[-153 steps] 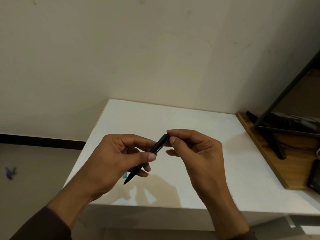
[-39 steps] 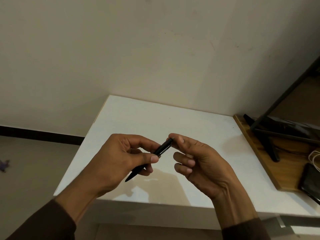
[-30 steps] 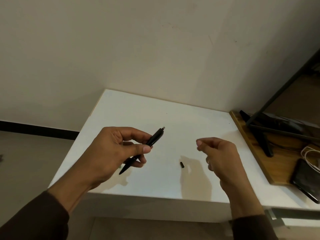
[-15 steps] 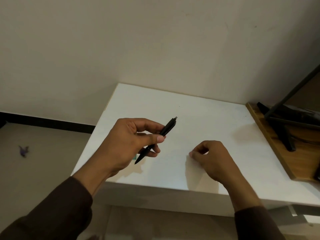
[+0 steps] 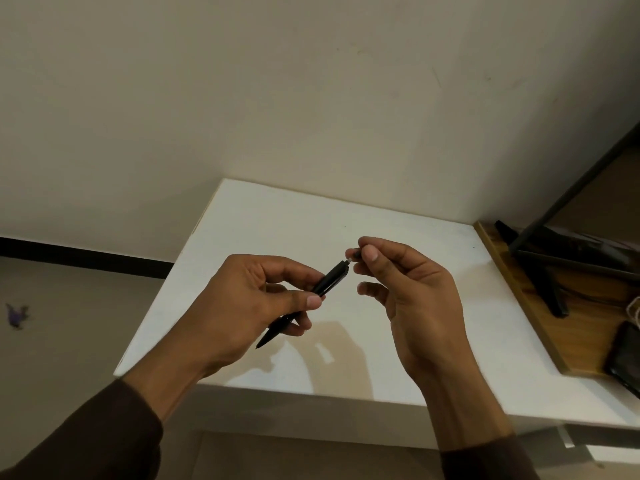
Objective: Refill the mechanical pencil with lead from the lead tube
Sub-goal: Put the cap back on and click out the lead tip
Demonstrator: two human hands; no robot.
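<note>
Both hands are raised above the near half of a white table (image 5: 277, 223). The left hand (image 5: 242, 306) holds a black mechanical pencil (image 5: 330, 277) by its middle, thumb on the near side and fingers curled round the far side. The pencil slants: writing tip low and toward the near left, poking out below the fingers; top end high and toward the far right. A small pale stub shows at that top end.

The right hand (image 5: 412, 292) is just right of the pencil's top. Its thumb and forefinger are pressed together at the stub, pinching something small there; whether it is the stub itself or a separate small piece, I cannot tell. The other fingers are loosely curled below, clear of the pencil.

Shadows of both hands fall on the table beneath them. No lead tube can be made out.

At the right edge, touching the table, sits a wooden board (image 5: 575, 337). A black metal stand (image 5: 543, 271) rests on it, and a dark phone (image 5: 627, 362) lies at its near end.

Left of the table is a grey floor with a small purple scrap (image 5: 15, 315) on it. A plain wall stands behind.
</note>
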